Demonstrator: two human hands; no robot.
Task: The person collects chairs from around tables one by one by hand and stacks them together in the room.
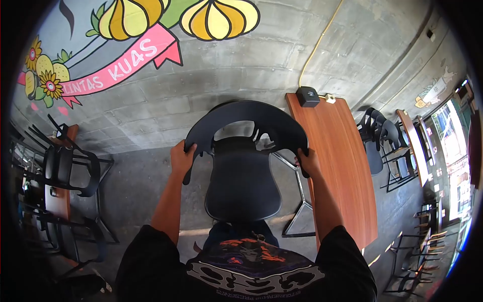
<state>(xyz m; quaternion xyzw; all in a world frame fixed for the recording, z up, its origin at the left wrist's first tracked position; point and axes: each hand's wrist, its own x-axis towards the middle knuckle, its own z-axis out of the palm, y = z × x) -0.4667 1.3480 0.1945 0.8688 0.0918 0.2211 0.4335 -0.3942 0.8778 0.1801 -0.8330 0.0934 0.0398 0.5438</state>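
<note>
A black plastic chair (243, 181) is in front of me, its curved backrest on the far side and its seat facing up. My left hand (182, 157) is wrapped round the left end of the backrest's armrest. On the other side, my right hand (307, 162) grips the right armrest. The chair's legs are mostly hidden under the seat. Close beside my right forearm stands a brown wooden table (338, 166).
A black box (307, 96) and a small white socket (330, 98) sit at the table's far end, by the painted block wall (282, 60). Black chairs (70, 163) rest on a table at left. More stacked chairs (390, 136) and tables stand at right.
</note>
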